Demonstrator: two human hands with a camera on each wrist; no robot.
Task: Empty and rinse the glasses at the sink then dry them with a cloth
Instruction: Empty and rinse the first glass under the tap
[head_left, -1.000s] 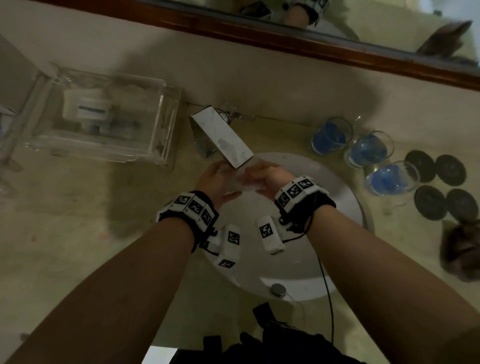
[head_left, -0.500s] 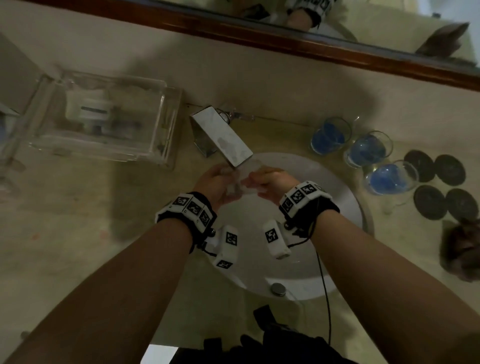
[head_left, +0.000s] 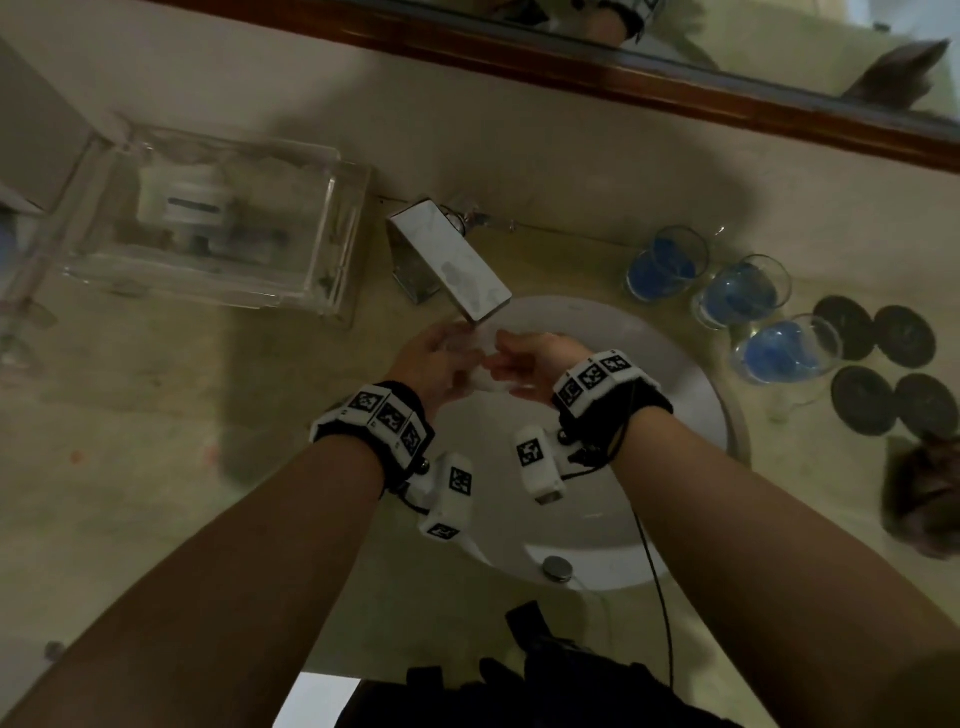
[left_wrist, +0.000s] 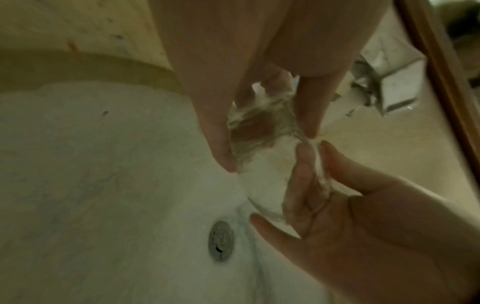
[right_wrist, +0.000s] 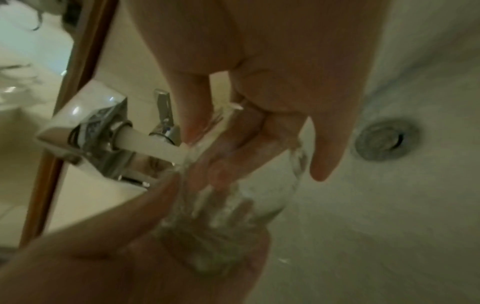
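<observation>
A clear glass (head_left: 475, 358) lies tilted under the tap spout (head_left: 452, 265), over the white sink basin (head_left: 675, 405). My left hand (head_left: 434, 361) grips its lower body, thumb on one side and fingers on the other. My right hand (head_left: 519, 358) is at the mouth: several fingers (left_wrist: 298, 174) reach inside the glass (left_wrist: 259, 164) and the thumb lies outside the rim. In the right wrist view a white stream of water (right_wrist: 153, 147) runs from the tap (right_wrist: 85, 127) into the glass (right_wrist: 233, 205). Three glasses of blue liquid (head_left: 743, 293) stand on the counter to the right.
Several dark round coasters (head_left: 883, 364) lie right of the blue glasses, with a brown cloth (head_left: 924, 493) near the right edge. A clear plastic box (head_left: 208, 223) sits at the back left. A wood-framed mirror (head_left: 571, 67) runs along the wall. The drain (left_wrist: 221, 240) is below the hands.
Both hands have kept the glass under the spout. They have edged slightly closer to the tap; the grip looks the same.
</observation>
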